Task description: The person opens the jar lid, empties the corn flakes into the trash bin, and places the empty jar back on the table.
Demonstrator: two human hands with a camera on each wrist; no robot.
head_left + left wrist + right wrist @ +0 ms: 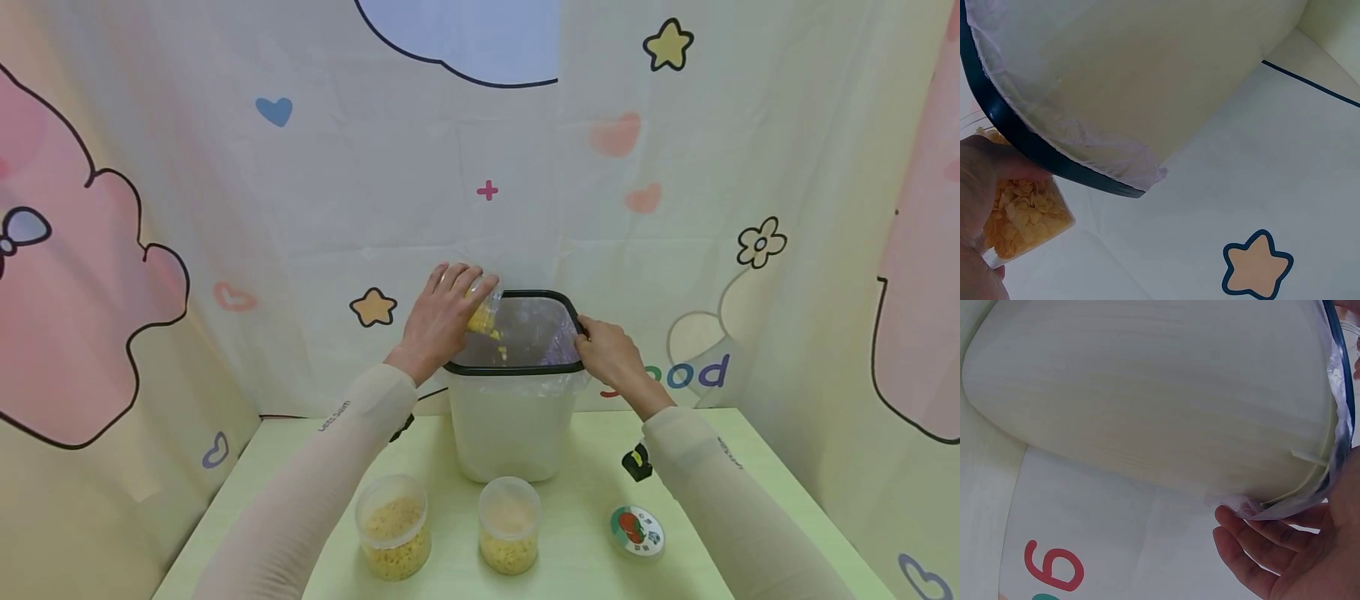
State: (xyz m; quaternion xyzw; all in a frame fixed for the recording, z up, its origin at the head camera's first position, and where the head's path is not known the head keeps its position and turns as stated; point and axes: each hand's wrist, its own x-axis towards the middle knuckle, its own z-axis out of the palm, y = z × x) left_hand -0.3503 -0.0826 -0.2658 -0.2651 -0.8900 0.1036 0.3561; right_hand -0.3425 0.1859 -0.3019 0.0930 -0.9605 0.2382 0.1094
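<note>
My left hand (pixel 442 321) grips a clear plastic container (pixel 483 312) tipped over the open mouth of a white trash bin (pixel 513 425). Yellow flakes (pixel 502 352) fall from it into the bin. The left wrist view shows flakes still inside the container (pixel 1029 215), behind the bin's black rim (pixel 1016 134). At the bin's right side, my right hand (pixel 611 354) holds the rim, its thumb on top. Seen from the right wrist, the fingers (pixel 1260 547) curl under the edge, by a thin translucent liner bag (pixel 1335 381).
Two clear tubs, one larger (pixel 395 533) and one smaller (pixel 510 533), stand in front of the bin, each partly filled with yellow flakes. A round lid (pixel 637 531) with a tomato picture lies to their right on the pale table (pixel 585 500). A printed curtain (pixel 420 167) hangs behind.
</note>
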